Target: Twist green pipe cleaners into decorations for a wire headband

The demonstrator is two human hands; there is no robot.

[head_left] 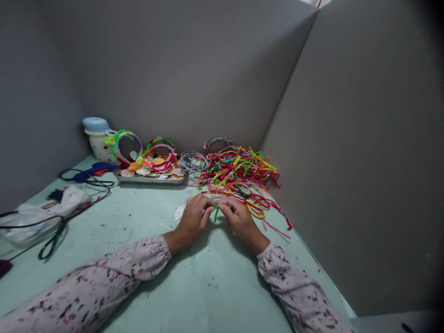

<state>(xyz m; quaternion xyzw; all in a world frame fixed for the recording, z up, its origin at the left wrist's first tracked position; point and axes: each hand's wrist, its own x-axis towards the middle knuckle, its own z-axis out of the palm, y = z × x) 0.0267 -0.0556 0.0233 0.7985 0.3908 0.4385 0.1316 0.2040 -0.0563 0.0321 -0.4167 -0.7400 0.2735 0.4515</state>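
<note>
A short green pipe cleaner (216,214) hangs between my two hands over the middle of the table. My left hand (194,215) pinches it from the left with thumb and forefinger. From the right, my right hand (239,217) pinches the same piece, fingertips almost meeting those of the left. Most of its upper part is hidden by the fingers. Just beyond my right hand spreads a heap of coloured pipe cleaners (239,169), with a yellow looped one (255,210) close to the knuckles. A whitish round piece (179,212) lies beside my left hand.
A metal tray (152,180) of shells holds decorated headbands (130,138). Coiled grey wire (194,162) sits beside it. A lidded cup (99,141), a blue-handled tool (92,171), black cable (55,238) and plastic bag (34,217) are leftward. Grey walls (364,138) border the table (208,296).
</note>
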